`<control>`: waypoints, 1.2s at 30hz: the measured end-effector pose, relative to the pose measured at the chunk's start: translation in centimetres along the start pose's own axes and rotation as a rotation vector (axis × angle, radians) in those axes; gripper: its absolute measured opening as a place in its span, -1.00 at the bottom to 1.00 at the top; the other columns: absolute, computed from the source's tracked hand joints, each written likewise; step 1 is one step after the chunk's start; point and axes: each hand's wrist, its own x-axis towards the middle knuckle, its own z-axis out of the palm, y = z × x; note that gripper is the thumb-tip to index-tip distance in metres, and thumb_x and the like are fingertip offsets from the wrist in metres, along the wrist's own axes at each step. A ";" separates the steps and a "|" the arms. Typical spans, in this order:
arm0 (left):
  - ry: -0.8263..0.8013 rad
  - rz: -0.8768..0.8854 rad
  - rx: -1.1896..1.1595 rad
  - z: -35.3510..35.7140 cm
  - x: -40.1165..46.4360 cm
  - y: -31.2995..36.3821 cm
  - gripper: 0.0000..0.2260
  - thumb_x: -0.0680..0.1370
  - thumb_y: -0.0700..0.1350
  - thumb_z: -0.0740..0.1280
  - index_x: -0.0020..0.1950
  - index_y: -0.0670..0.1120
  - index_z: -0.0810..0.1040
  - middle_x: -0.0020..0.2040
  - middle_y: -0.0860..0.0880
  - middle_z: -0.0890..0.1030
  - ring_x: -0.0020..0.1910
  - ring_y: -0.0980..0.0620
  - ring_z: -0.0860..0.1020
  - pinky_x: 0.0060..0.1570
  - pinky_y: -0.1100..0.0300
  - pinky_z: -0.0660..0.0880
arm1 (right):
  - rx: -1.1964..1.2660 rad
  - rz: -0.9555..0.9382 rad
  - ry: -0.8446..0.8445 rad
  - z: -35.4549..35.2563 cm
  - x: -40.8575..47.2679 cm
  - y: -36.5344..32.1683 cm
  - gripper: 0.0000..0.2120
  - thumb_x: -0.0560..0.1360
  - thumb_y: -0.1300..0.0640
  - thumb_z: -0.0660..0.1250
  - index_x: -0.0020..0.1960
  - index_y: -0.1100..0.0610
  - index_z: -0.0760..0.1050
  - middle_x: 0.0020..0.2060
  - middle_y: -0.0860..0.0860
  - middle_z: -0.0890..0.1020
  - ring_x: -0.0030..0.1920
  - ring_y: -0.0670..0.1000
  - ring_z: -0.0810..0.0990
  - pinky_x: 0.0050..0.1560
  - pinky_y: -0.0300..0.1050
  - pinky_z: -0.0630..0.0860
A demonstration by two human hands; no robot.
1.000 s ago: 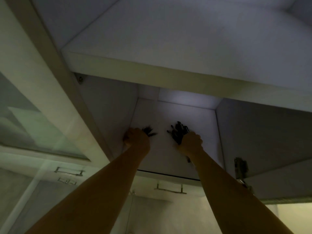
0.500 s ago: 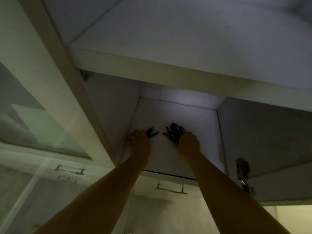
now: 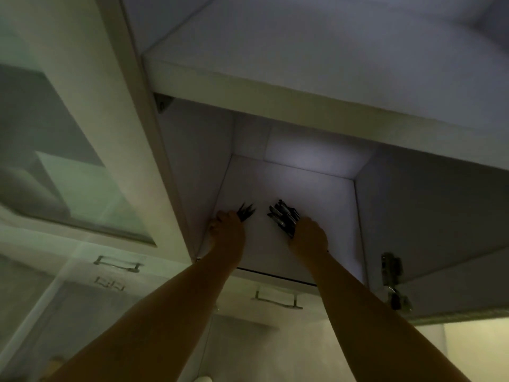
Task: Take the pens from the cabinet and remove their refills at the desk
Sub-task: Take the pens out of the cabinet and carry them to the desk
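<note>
- Dark slim pens, two bunches: left hand (image 3: 227,230) clenched round the smaller bunch (image 3: 246,212), right hand (image 3: 308,237) gripping the bigger one (image 3: 283,219), both on the white cabinet shelf (image 3: 316,194).
- Over the last second the bunches barely moved, hands just tightened, so lifting out looks next.
- Further back, the lit rear wall (image 3: 308,158).

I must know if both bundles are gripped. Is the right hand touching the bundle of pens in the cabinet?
Touching. The head view shows the right hand with fingers curled around the bundle of pens, no gap between them.

- Pens (image 3: 283,220): glossy, with metal-looking glints.
- Cabinet (image 3: 303,194): smooth, matt white panels.
- Hinge (image 3: 391,274): shiny metal.
- Left door (image 3: 68,175): glass.
</note>
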 end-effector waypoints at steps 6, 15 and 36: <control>-0.074 -0.050 -0.487 -0.2 -0.5 -2.3 -0.70 0.63 -0.24 0.10 0.37 -0.26 0.27 0.21 -0.26 0.52 0.16 -0.24 0.53 0.12 -0.03 0.46 | 0.204 -0.015 -0.121 -0.4 -0.6 0.8 -0.81 0.55 0.26 0.27 0.15 0.23 0.50 0.01 0.15 0.58 -0.02 0.11 0.56 -0.09 -0.16 0.45; -0.203 -0.223 -1.116 0.4 -6.4 -4.9 -0.64 0.66 0.01 0.12 0.17 -0.28 0.44 0.11 -0.40 0.53 0.01 -0.37 0.54 -0.01 -0.15 0.50 | 0.844 0.097 -0.321 -0.8 -5.5 -1.5 -0.90 0.45 0.30 0.39 -0.24 0.21 0.55 -0.47 0.06 0.60 -0.56 -0.09 0.55 -0.55 -0.30 0.46; 0.071 -1.022 -1.609 12.1 -34.8 -24.3 -0.78 0.65 -0.02 0.16 -0.12 -0.10 0.40 -0.34 -0.04 0.39 -0.49 0.05 0.29 -0.54 0.25 0.23 | 0.441 -0.246 -0.762 13.6 -25.9 -12.3 -0.93 0.41 0.33 0.40 -0.11 0.27 0.56 -0.34 0.13 0.64 -0.31 0.07 0.62 -0.11 0.01 0.66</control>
